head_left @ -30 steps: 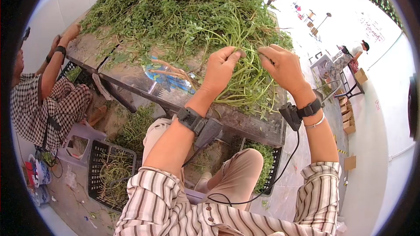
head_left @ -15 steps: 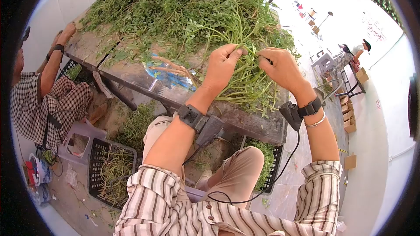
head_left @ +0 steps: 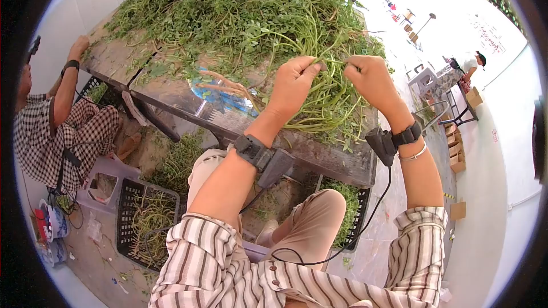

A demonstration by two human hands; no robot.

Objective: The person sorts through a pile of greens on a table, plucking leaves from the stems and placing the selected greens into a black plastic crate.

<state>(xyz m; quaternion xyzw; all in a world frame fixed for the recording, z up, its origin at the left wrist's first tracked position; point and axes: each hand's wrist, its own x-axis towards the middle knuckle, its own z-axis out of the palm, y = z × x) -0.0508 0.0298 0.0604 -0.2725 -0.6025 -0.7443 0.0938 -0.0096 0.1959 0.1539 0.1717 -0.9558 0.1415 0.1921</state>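
Over the near edge of the table, my left hand (head_left: 293,86) is closed, thumb and fingertips pinching a thin green plant stem (head_left: 332,61). A short way to its right, my right hand (head_left: 374,84) has its fingers curled in a pinch at that stem's other side; the exact grip is partly hidden. Beneath and between both hands lies a loose bunch of long-stemmed leafy greens (head_left: 319,111). Behind it rises a big heap of the same greens (head_left: 228,14).
A blue-and-clear plastic bag (head_left: 222,98) and brown roots lie left of my hands on the table (head_left: 325,157). Black crates with greens (head_left: 149,222) stand below. A person in a checked shirt (head_left: 45,142) sits at left; another (head_left: 471,65) is far right.
My right hand has moved slightly right and up, widening the gap between my hands. My left hand has hardly moved. The left co-worker's hand has shifted a little.
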